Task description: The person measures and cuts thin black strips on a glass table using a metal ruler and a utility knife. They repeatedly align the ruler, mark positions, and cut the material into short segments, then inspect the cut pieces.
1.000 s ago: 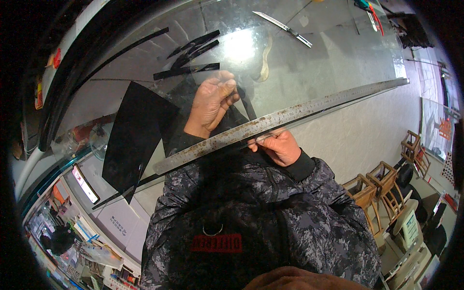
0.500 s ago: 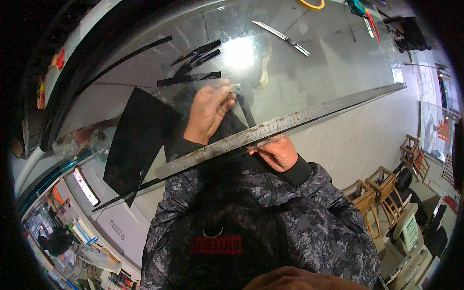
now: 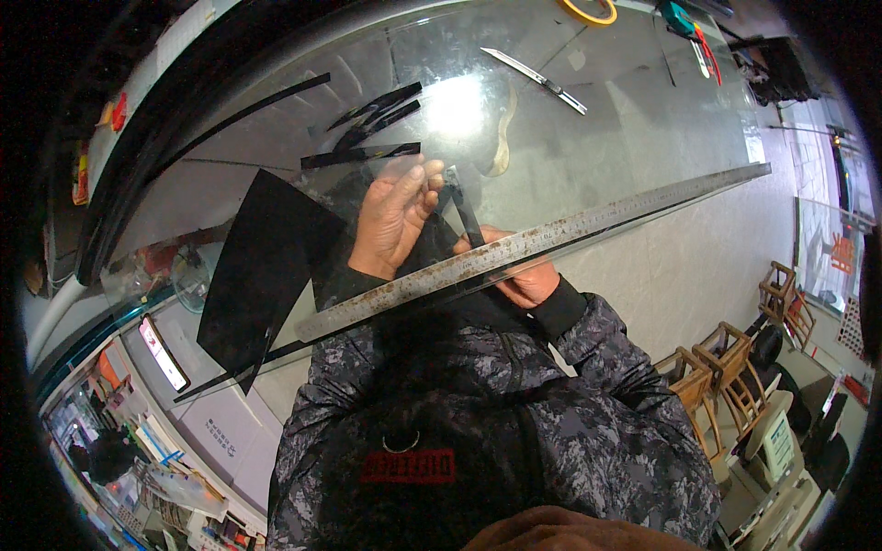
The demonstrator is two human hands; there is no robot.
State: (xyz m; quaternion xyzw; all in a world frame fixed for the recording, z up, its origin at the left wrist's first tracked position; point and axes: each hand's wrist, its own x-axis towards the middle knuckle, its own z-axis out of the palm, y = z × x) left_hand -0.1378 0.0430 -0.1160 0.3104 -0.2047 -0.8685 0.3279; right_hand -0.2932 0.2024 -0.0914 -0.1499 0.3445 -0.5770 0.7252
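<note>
A narrow black strip (image 3: pixel 466 209) with a pale upper end runs between my two hands. My left hand (image 3: pixel 392 216) is closed in a pinch, its fingertips at that pale end. At the strip's lower end, the fingers of my right hand (image 3: pixel 531 280) are closed. A long, rust-spotted steel ruler (image 3: pixel 551 236) lies aslant across the glass sheet (image 3: pixel 597 138) and passes in front of my right hand and left sleeve, hiding parts of them. Left of my left hand is a large black sheet piece (image 3: pixel 262 266), and several black offcuts (image 3: pixel 367 115) lie just beyond it.
A snap-off cutter knife (image 3: pixel 537 81) lies on the far part of the glass. Beyond it are a yellow tape roll (image 3: pixel 590 9) and a teal-and-red tool (image 3: pixel 684 23). A phone (image 3: pixel 163 354) sits at left, and wooden chairs (image 3: pixel 726 363) stand at right.
My right hand has moved up and left, so its fingers now show above the ruler at the strip's lower end. My left hand has barely moved.
</note>
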